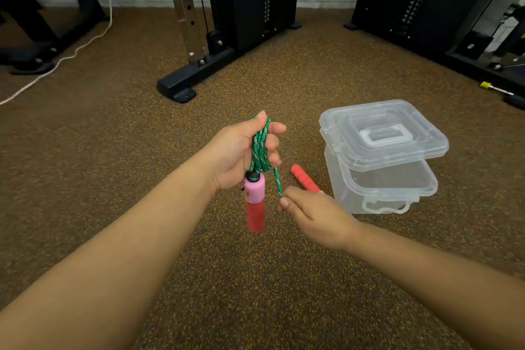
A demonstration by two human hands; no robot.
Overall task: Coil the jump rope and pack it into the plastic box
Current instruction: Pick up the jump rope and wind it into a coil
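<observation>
My left hand (241, 150) is closed around several green-and-white loops of the jump rope (261, 148). One pink-and-red handle (254, 202) hangs straight down below that hand. A single strand runs from the coil down to my right hand (315, 216), which pinches it between thumb and fingers. The second red handle (304, 178) sticks out beyond my right hand, toward the box. The clear plastic box (377, 187) stands on the floor at the right, with its clear lid (383, 133) resting askew on top, so part of the box mouth is uncovered.
Brown speckled rubber floor (113, 179) lies all around. Black gym machine bases (181, 85) stand behind, with another machine frame (483, 65) at the far right. A white cord (71, 54) trails across the floor at the far left.
</observation>
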